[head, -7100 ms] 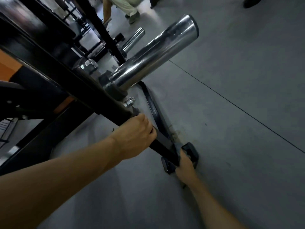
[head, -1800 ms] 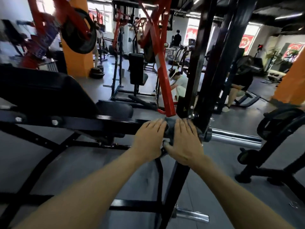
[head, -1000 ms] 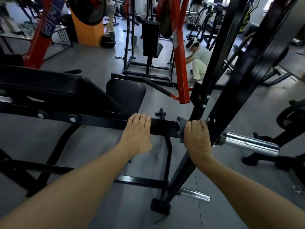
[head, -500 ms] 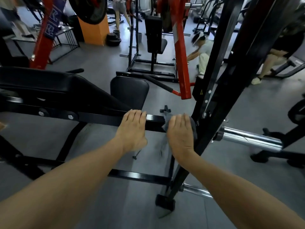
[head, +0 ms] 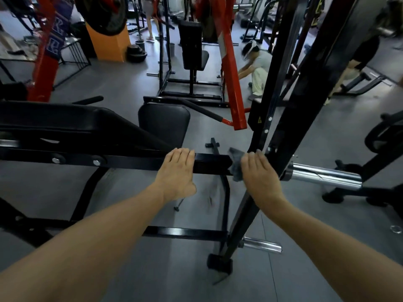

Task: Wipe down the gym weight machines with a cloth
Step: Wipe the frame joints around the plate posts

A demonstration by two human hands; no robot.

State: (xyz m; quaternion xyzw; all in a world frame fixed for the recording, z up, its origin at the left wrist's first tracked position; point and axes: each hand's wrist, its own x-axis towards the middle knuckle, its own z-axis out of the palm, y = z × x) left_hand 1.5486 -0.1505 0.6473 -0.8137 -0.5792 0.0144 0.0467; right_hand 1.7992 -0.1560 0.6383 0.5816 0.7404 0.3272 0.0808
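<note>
**Mia:** Under the right hand (head: pixel 259 177) is the cloth (head: pixel 236 164). It is grey. The hand lies on top of it with its fingers (head: pixel 250 159) close together and bent over the far side. Is it holding the cloth?

**Ben:** Yes, I think it presses the cloth down on the black bar (head: pixel 209 164). A bit of cloth sticks out past the fingertips and a bit hangs down on the thumb side. I cannot see the thumb.

**Mia:** And the left hand (head: pixel 177 171)?

**Ben:** It sits on the same bar, just beside the right hand, with a small gap of bare bar between them. Its fingers are straight and rest flat. It holds nothing. I think it just keeps the person steady.

**Mia:** What is right next to the cloth hand, on the other side?

**Ben:** A tall black post (head: pixel 290 131) that leans. The hand is touching it or nearly so. Past the post a shiny metal peg (head: pixel 322 176) sticks out to the side.

**Mia:** So which step is this?

**Ben:** I think it is rubbing the bar, right at the end where it meets the post.

**Mia:** What comes next?

**Ben:** My guess: slide the cloth back along the bar toward the left hand, which must move out of the way. Or go up the post, or do the shiny peg. Those still look like they need a wipe.

**Mia:** And farther out?

**Ben:** A black padded seat (head: pixel 163 125) beyond the left hand, then red machines (head: pixel 231 68) on the grey floor.
</note>
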